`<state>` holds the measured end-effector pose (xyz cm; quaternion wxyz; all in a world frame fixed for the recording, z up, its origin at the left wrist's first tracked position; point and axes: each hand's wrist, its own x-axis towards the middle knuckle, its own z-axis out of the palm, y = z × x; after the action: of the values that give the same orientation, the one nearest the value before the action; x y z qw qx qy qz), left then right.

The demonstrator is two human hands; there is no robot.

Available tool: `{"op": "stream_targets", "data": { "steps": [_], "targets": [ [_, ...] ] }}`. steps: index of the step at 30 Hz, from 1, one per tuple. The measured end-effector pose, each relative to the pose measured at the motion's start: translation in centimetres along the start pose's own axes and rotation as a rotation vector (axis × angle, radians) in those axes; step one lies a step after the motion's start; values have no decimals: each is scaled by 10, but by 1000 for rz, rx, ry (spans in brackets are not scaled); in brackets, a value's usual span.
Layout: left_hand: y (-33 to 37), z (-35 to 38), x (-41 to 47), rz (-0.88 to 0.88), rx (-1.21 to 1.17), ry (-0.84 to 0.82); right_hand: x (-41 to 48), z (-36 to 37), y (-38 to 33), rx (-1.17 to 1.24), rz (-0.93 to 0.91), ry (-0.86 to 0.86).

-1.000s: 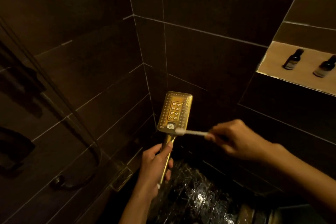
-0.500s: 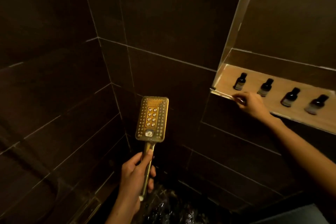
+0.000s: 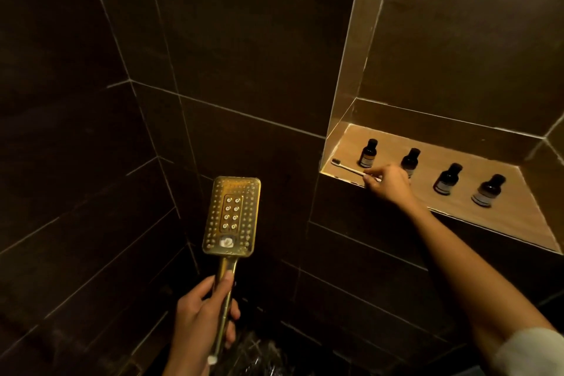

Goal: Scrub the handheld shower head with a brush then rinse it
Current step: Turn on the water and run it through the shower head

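Our left hand [image 3: 198, 317] at 7 o'clock grips shower head [image 3: 232, 217] by handle. Right hand [image 3: 389, 185] at 3 o'clock pinches brush [image 3: 348, 167] lying on shelf [image 3: 518, 223]. We reckon scrub done, rinse left; no water flowing.

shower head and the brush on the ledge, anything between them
Only bare dark wall tile separates the shower head from the brush, as the head view shows.

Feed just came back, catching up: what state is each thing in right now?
shower head: upright, nozzles facing the camera, no spray visible.
left hand: grips the shower head's handle.
brush: lying on the niche shelf, near its front edge.
right hand: pinches the brush's handle end.
four bottles: upright, capped, on the shelf.
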<state>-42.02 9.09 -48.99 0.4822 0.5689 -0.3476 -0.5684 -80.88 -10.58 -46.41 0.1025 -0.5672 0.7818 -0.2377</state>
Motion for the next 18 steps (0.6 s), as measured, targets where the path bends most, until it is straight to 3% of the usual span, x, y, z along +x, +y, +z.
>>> {"op": "stream_targets", "data": {
  "steps": [7,10,12,14,18],
  "targets": [
    [10,3,-6,45,26,-53,-12,-8,-10,-105,-10,-10],
    [17,-3,-6,68,20,-72,-38,-7,-28,-103,-198,97],
    [21,-9,-4,91,24,-78,-68,-3,-56,78,-382,102],
    [25,-14,-2,122,20,-73,-108,2,-98,297,-446,-33],
    [39,-27,1,178,0,-80,-182,24,-180,696,-344,-500]
  ]
}}
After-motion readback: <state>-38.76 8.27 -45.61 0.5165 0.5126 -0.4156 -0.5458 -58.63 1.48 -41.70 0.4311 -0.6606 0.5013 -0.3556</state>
